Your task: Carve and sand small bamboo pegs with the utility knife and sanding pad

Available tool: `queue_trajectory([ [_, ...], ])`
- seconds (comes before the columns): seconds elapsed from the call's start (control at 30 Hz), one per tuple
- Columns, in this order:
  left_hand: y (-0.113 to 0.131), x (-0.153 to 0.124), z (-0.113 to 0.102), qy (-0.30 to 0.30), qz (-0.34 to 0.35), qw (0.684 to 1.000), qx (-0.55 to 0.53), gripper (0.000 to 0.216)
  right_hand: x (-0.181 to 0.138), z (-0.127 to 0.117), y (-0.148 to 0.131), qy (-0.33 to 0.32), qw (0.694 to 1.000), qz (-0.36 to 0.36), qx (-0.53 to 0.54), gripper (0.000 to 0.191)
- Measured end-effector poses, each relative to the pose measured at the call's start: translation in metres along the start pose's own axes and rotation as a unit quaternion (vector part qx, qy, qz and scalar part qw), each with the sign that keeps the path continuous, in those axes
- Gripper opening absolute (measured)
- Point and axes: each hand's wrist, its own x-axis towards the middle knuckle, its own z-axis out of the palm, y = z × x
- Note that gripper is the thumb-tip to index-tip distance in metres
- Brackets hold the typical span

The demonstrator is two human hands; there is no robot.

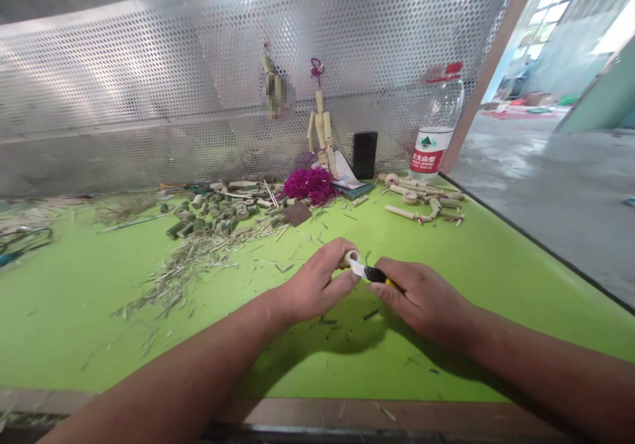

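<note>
My left hand [320,282] is closed around a short hollow bamboo piece [351,257], its open end turned to the right. In my right hand [421,298] is a knife [376,274] with a black and yellow handle, gripped between thumb and fingers. The pale blade reaches to the rim of the bamboo piece, close to my left thumb. Whether the edge cuts into the bamboo I cannot tell. Both hands are held above the green tabletop [426,378], where dark shavings lie beneath them.
Cut bamboo pieces [213,212] and shavings [173,265] spread across the left. Purple strings [310,184], a black phone [365,155], jointed bamboo parts [424,199] and a plastic bottle [436,126] stand or lie behind. A jointed bamboo figure [320,126] hangs before the perforated metal panel [198,67].
</note>
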Motion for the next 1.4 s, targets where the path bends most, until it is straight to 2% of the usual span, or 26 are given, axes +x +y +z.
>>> queue_trajectory([
  [0.07, -0.002, -0.001, 0.000, -0.003, 0.005, 1.000, 0.005, 0.037, 0.000, 0.000, 0.000, -0.005, 1.000, 0.002, 0.000, 0.042],
  [0.13, -0.004, 0.000, 0.002, 0.015, 0.007, 1.000, 0.026, 0.050, 0.001, 0.000, -0.001, -0.012, 1.000, 0.004, 0.002, 0.043],
  [0.2, -0.006, 0.001, 0.005, 0.040, 0.005, 0.998, 0.054, 0.053, 0.001, 0.001, -0.002, -0.015, 1.000, 0.003, 0.000, 0.043],
  [0.3, -0.006, 0.003, 0.008, 0.053, 0.005, 0.995, 0.082, 0.050, 0.000, 0.002, -0.003, -0.009, 1.000, 0.000, -0.011, 0.044],
  [0.57, 0.001, 0.001, 0.009, 0.029, -0.010, 0.992, 0.126, 0.047, 0.000, 0.001, 0.000, -0.003, 1.000, 0.005, -0.025, 0.043],
  [0.7, 0.001, 0.002, 0.009, 0.016, -0.022, 0.996, 0.087, 0.047, 0.000, 0.001, 0.000, 0.005, 1.000, 0.005, -0.010, 0.044],
  [0.93, -0.009, 0.004, 0.009, 0.043, 0.035, 0.996, 0.073, 0.050, -0.001, 0.003, 0.000, -0.002, 1.000, -0.002, -0.004, 0.043],
  [1.4, 0.001, 0.002, 0.005, 0.014, 0.007, 0.996, 0.093, 0.042, -0.001, 0.004, 0.001, -0.003, 1.000, -0.009, -0.011, 0.039],
])
